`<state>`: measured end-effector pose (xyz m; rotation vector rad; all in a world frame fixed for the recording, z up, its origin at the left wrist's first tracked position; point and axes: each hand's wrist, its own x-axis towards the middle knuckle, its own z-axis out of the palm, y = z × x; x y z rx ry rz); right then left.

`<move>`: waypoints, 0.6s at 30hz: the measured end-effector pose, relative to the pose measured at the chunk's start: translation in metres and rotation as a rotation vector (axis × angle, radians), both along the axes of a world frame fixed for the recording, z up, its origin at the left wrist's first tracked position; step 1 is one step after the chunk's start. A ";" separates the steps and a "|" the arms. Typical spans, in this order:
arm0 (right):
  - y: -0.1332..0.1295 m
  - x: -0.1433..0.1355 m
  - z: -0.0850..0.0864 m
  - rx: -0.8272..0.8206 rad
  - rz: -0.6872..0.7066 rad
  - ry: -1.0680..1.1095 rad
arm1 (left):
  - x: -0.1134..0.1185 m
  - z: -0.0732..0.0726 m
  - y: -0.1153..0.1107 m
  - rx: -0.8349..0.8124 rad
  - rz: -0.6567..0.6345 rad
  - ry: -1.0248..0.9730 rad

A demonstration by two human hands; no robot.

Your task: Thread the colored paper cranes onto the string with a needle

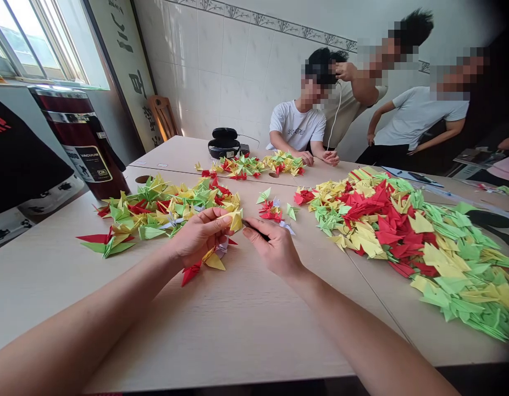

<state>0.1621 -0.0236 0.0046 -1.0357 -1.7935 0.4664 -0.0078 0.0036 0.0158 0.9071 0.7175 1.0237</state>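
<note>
Between the fingertips of my left hand (204, 231) is a small yellow folded-paper crane (236, 220), held above the table. My right hand (275, 245) is closed around a thin dark tool (258, 230), its front end close to the crane; its exact kind is hidden by my fingers. Just below my left hand lie red, yellow and pale purple paper cranes (214, 260). Behind my hands, a small group of red, green and purple cranes (271, 211) rests on the table. I cannot tell whether the tool touches the yellow crane.
Left of my hands is a heap of mixed cranes (151, 206); a larger pile (386, 220) spreads on the right. A dark red vacuum flask (83, 143) stands at the left. Farther back are another heap (254, 165), an open black case (223, 144) and several people.
</note>
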 end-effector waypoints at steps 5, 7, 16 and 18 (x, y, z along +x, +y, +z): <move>0.000 0.000 0.001 0.009 0.012 0.002 | -0.001 -0.001 0.000 0.006 -0.020 0.005; 0.000 0.000 0.000 -0.012 0.002 0.012 | 0.000 0.000 0.000 0.021 -0.002 0.013; 0.006 0.002 -0.005 -0.181 0.023 0.300 | 0.005 -0.006 0.000 0.455 0.171 0.340; 0.006 0.002 -0.005 -0.200 0.019 0.271 | 0.005 -0.010 -0.002 0.540 0.160 0.420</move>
